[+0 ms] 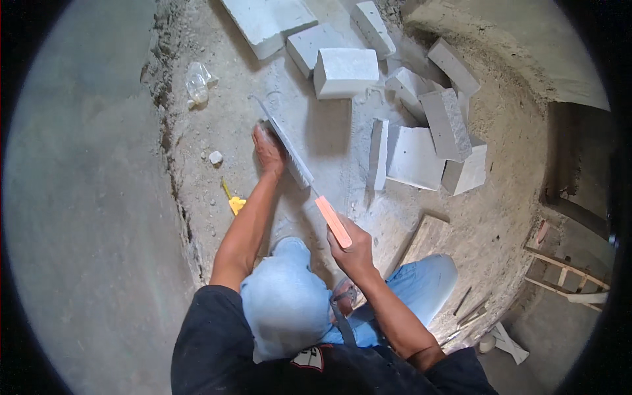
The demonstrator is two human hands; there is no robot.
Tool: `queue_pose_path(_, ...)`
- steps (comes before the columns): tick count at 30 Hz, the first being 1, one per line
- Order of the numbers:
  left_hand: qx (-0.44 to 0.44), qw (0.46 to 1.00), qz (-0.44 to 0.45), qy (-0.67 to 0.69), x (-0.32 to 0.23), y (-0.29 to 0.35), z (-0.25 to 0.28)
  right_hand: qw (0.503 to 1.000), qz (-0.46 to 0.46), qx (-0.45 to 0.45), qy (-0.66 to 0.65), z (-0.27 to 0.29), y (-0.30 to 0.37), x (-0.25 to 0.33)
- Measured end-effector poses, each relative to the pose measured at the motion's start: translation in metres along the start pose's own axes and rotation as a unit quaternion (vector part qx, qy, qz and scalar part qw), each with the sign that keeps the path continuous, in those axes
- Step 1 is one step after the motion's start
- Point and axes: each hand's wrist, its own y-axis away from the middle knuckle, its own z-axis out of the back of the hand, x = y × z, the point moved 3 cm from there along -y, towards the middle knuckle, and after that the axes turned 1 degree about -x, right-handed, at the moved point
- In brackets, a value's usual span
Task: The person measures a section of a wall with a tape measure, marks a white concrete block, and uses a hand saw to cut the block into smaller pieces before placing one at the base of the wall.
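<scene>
My right hand [350, 247] is closed around the orange handle [334, 222] of a hand saw. Its thin blade [268, 112] slants away to the upper left, along the narrow pale edge of what looks like a light concrete block [293, 158]. How deep the blade sits there I cannot make out. On the left side of that edge, my left hand [268, 150] lies flat with its fingers pointing forward, touching the block's side. Between my arms is my bent knee [283, 296] in light blue jeans.
Several pale blocks [345, 72] lie scattered ahead and to the right, some leaning on others. At left are a crumpled plastic bag [197, 85], a white chunk [216, 157] and a yellow tape measure [237, 205]. A wooden board [424, 238] lies by my right knee; a wooden ladder-like frame [566, 273] is farther right.
</scene>
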Motion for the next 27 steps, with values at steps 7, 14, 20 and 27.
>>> queue_pose_path(7, 0.013, 1.0, -0.002, -0.006, -0.007, 0.01, -0.003, 0.999, -0.041, 0.016, 0.002, -0.001, -0.005, -0.012)
queue_pose_path(14, 0.026, 0.999, 0.014, 0.042, -0.01, 0.009, -0.015, 0.999, -0.036, 0.013, 0.015, 0.004, -0.014, -0.012)
queue_pose_path(20, 0.022, 0.996, 0.012, 0.088, 0.008, 0.008, -0.017, 0.998, -0.045, 0.02, 0.025, 0.003, -0.012, -0.005)
queue_pose_path(27, 0.013, 1.0, -0.028, 0.005, -0.007, 0.012, -0.007, 1.0, -0.005, -0.004, 0.022, 0.01, 0.007, -0.006)
